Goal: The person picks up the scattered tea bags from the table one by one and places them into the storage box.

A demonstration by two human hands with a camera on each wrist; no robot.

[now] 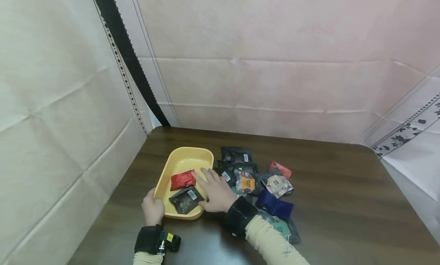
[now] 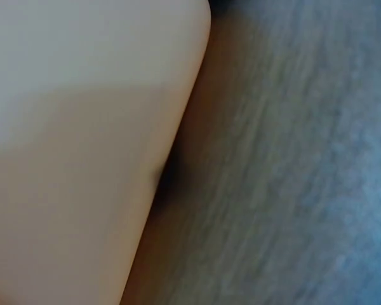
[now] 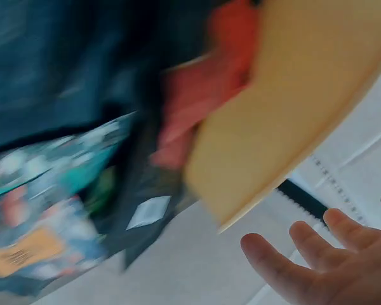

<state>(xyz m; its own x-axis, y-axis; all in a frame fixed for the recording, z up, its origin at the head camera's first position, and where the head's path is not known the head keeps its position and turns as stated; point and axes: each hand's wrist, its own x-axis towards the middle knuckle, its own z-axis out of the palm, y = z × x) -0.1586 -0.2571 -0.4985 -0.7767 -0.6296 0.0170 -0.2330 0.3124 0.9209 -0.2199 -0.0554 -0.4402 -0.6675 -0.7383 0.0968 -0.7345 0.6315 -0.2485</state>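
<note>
- The right hand [image 1: 215, 191] is laid flat over the near right rim of the yellow tray [image 1: 187, 155], fingers straight and spread, nothing gripped; in the right wrist view the same fingers [image 3: 308, 254] are seen splayed apart in the air.
- Just off its fingertips, towards the left, the red packet [image 1: 183, 179] is found inside the tray, long axis running left to right with a slight tilt; the fingertips appear to be just touching its edge, though contact cannot be confirmed.
- Beneath the thumb side, nearer the person, the dark packet [image 1: 186, 199] with a barcode label is lying in the tray, set diagonally.
- The left hand [image 1: 152, 209] is held against the tray's near left corner, fingers curled on the rim; the left wrist view is filled by tray wall and blurred bench [image 2: 292, 178].
- The right hand is plainly the nearer one to both packets.
- Off to the right of the right hand, a loose heap of packets [image 1: 256, 181] is spread on the bench, a blue one [image 1: 274, 204] closest to the wrist.
</note>
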